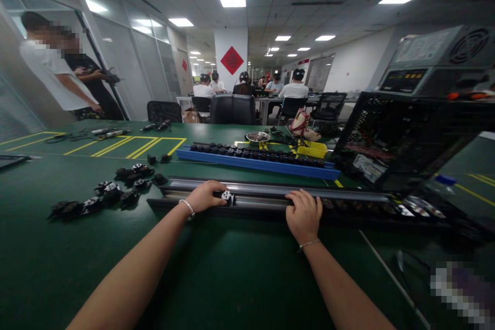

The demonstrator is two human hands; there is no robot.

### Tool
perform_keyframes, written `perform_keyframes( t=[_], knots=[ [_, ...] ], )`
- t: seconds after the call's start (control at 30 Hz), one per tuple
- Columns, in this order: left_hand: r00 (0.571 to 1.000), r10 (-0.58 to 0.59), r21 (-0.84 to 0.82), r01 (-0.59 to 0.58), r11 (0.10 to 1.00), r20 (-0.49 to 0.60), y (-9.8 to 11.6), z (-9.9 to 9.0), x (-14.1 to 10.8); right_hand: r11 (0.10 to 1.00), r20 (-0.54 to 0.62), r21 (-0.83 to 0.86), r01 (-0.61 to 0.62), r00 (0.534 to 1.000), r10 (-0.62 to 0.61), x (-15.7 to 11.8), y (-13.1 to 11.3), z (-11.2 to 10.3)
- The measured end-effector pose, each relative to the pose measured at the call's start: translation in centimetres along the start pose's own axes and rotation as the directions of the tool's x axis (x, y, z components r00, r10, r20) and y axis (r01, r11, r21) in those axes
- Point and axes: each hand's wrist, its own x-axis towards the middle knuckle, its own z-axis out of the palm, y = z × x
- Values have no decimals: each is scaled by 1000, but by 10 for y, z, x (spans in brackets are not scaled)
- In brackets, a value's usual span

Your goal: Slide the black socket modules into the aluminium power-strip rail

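A long black rail [259, 201] with a shiny channel lies crosswise on the green table. My left hand [204, 196] is closed at its left part, thumb and fingers pressed on a small black-and-white part [227, 196] in the channel. Farther right, my right hand [304, 212] rests on the rail with its fingers bent over the edge; whether anything is under the fingertips is hidden. Several dark parts sit in the rail's right portion. Loose black parts [110, 192] lie in a heap to the left of the rail.
Behind the rail stands a blue tray [259, 164] holding a row of black parts. A metal bowl [258, 137] and yellow bin [312, 150] are farther back. An open computer case [406, 134] stands at right. Cables and tools lie back left. Two people stand beyond the table.
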Motion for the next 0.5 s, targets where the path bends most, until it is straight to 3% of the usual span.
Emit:
perform_keyframes(
  t=[0.5],
  knots=[
    [1000, -23, 22, 22, 1000, 17, -17, -15, -12, 1000, -3, 6, 4, 1000, -4, 0, 1, 1]
  ],
)
